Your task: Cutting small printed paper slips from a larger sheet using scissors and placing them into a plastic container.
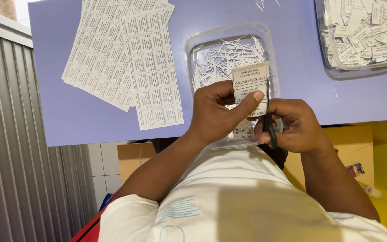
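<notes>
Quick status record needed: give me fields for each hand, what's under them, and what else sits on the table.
left hand: pinches a strip of printed labels between thumb and fingers, held upright
right hand: grips black-handled scissors, blade along the strip's right edge
under the hands: clear plastic tray holding thin white paper trimmings
table: lilac top
left of tray: uncut label sheets, overlapping and flat
top right: clear container filled with cut single labels
blade state: too little shows to tell
</notes>
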